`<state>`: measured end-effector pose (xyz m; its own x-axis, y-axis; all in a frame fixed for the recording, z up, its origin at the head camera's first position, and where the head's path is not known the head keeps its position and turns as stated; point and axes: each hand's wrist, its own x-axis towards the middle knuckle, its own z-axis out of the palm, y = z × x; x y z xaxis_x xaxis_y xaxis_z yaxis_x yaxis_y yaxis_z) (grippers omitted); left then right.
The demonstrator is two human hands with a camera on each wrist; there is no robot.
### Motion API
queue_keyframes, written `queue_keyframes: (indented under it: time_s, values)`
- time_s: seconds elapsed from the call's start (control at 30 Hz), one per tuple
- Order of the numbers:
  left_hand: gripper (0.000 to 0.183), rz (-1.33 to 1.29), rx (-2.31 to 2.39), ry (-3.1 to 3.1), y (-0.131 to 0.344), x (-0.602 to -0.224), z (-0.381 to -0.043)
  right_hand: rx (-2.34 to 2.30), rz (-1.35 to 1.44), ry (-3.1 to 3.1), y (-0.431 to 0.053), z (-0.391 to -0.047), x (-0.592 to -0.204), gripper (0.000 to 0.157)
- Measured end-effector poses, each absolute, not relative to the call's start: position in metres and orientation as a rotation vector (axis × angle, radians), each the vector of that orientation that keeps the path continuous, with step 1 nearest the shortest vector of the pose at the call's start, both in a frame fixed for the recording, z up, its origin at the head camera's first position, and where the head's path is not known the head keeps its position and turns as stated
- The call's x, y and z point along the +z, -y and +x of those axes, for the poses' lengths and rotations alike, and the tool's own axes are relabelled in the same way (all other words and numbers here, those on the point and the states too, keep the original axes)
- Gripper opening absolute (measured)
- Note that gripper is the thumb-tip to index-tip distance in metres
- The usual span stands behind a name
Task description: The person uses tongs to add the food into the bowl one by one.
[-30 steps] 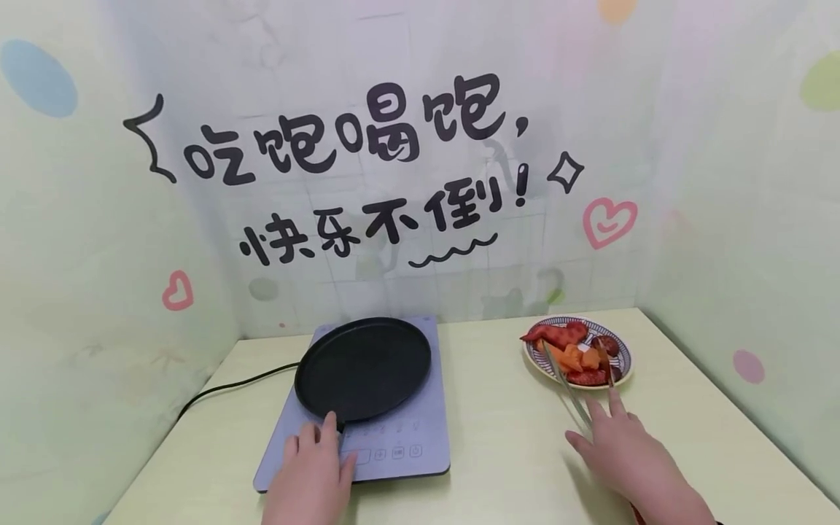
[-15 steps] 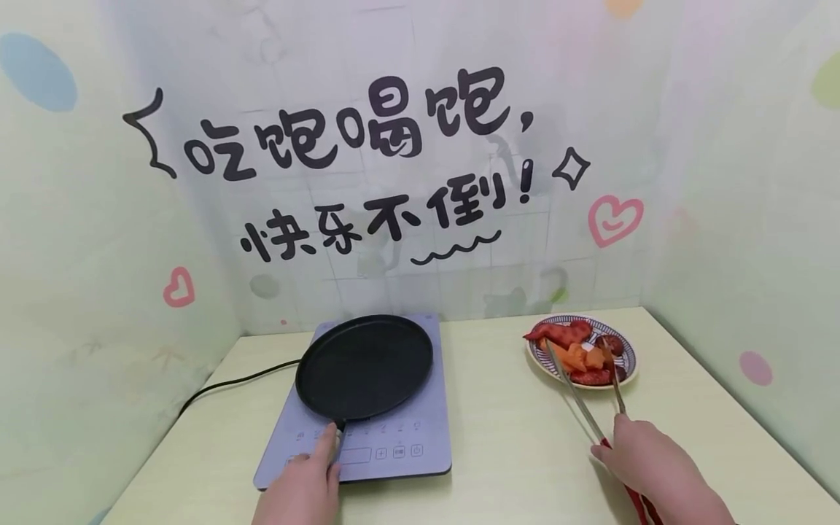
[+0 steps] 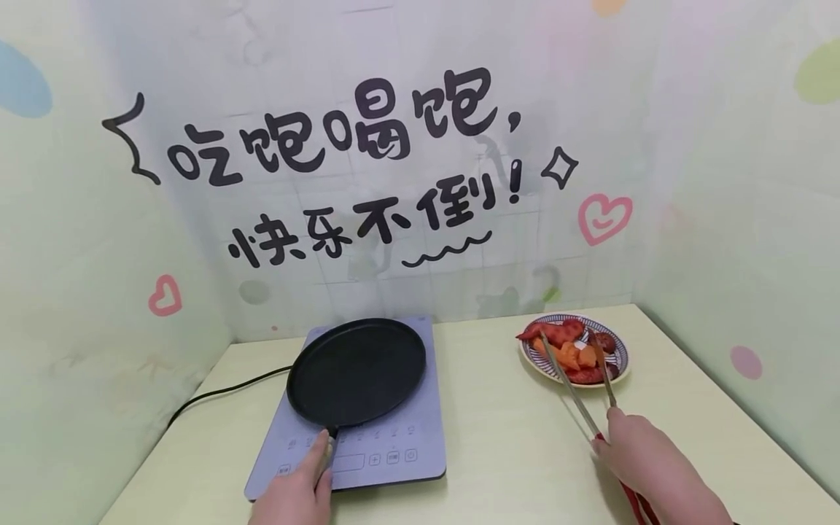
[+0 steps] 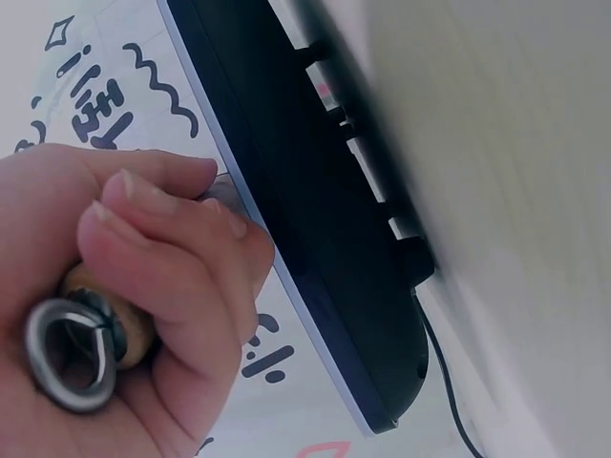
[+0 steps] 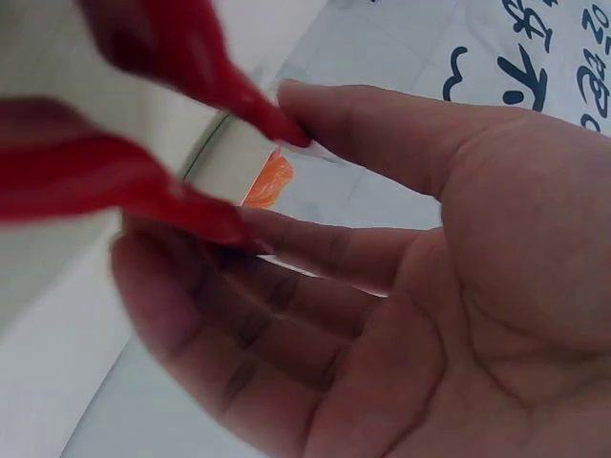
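Note:
My left hand [image 3: 295,481] grips the handle of a flat black frying pan [image 3: 357,372]. In the left wrist view, the handle's wooden end [image 4: 136,334] with its metal ring shows inside the curled fingers. The pan lies on an induction cooker [image 3: 429,430]. My right hand [image 3: 656,456] holds a pair of tongs [image 3: 574,394] by red handles [image 5: 162,48], seen between thumb and fingers in the right wrist view. The spread tong tips are over a patterned plate [image 3: 623,367], on either side of orange chunks [image 3: 569,355]. A red pointed piece [image 3: 558,333] lies behind them.
Brownish round pieces [image 3: 607,341] lie at the plate's right. A black cable [image 3: 226,392] runs left from the cooker along the table [image 3: 485,423]. Fabric walls [image 3: 394,284] with printed lettering close off the back and both sides.
My left hand has drawn back and curled round the pan handle. My right hand has slid back along the tongs to the red handles. The view has shifted slightly.

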<state>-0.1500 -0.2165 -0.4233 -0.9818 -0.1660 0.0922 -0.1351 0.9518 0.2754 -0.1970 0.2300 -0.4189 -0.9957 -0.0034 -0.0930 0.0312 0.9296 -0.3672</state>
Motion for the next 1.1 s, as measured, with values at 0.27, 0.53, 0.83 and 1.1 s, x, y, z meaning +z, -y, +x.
queue_keyframes:
  time_s: [0.27,0.53,0.83,1.1]
  values:
    - [0.061,0.233,-0.418,2.989,0.221,-0.429,-0.155,-0.670,-0.047,-3.184,-0.231,-0.199,-0.407,0.051]
    - [0.062,0.281,-0.406,2.982,0.231,-0.454,-0.165,-0.725,-0.118,-3.308,-0.248,-0.192,-0.405,0.047]
    - [0.064,0.278,-0.434,2.973,0.228,-0.446,-0.162,-0.693,-0.075,-3.433,-0.272,-0.186,-0.408,0.004]
    - [0.060,0.273,-0.460,2.997,0.233,-0.455,-0.167,-0.593,-0.080,-3.533,-0.286,-0.170,-0.413,0.025]
